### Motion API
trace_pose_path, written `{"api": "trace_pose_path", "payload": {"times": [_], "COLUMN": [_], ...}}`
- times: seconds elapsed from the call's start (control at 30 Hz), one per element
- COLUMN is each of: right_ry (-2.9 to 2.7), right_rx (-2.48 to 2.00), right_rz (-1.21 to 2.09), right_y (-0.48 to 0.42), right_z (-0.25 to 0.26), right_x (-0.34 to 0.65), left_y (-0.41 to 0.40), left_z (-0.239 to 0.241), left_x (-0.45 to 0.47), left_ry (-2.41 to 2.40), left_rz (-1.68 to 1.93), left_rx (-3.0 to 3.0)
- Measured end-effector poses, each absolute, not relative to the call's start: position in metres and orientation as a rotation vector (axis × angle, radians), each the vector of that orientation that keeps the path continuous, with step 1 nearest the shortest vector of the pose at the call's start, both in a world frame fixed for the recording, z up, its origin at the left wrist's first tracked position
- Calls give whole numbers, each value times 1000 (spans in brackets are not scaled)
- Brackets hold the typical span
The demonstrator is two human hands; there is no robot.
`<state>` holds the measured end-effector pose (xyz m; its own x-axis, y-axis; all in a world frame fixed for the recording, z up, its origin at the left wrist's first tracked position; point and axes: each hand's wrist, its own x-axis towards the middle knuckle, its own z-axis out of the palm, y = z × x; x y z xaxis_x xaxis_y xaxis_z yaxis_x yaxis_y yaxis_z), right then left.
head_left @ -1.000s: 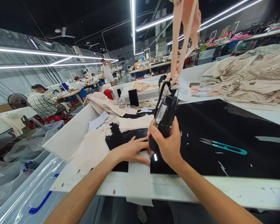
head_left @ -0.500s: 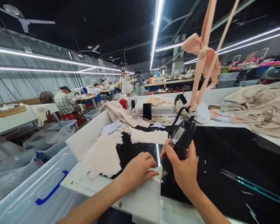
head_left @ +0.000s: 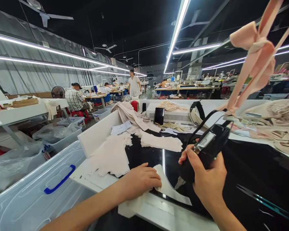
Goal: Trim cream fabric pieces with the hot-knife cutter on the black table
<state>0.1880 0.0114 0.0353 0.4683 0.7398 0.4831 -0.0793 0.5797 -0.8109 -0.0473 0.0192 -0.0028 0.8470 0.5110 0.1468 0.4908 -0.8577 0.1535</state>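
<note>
My right hand (head_left: 209, 173) is wrapped around a chunky black handheld tool with a bright metal plate on its side (head_left: 213, 138), right of centre in the frame; knotted peach fabric strips (head_left: 255, 61) run from its top toward the upper right; its lower end is dark against the glossy black panel (head_left: 245, 170) of the surface, so I cannot tell whether it touches.

My left hand (head_left: 142, 179) lies low at the centre, fingers bent and held close together over a pale cream piece of thin cloth (head_left: 170, 189); whether they pinch it or only press it, I cannot tell; the cloth shows a curved edge and a tapering end reaching right, apart from the tool.

As far as I can judge, the work stands partway; a ragged-edged stack of pale pink cloth pieces (head_left: 113, 157) lies at centre left, with a long pale pink cloth strip (head_left: 161, 141) just above the middle, both out of my hands; the piece under my left hand looks unfinished to me, as it has not been laid with the others; a large heap of crumpled beige cloth (head_left: 276, 115) waits at the right edge.
</note>
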Motion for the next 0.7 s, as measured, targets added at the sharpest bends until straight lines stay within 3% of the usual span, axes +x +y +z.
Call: {"api": "trace_pose_path", "payload": {"times": [0.33, 0.7], "right_ry": [-957, -967], "right_rx": [-727, -782], "right_rz": [631, 608], "right_y": [4, -7], "right_z": [38, 34], "right_x": [186, 196], "left_y": [32, 50], "left_z": [4, -13], "left_x": [-51, -20], "left_ry": [998, 967], "left_rz": [560, 543], "left_rx": [2780, 2811]}}
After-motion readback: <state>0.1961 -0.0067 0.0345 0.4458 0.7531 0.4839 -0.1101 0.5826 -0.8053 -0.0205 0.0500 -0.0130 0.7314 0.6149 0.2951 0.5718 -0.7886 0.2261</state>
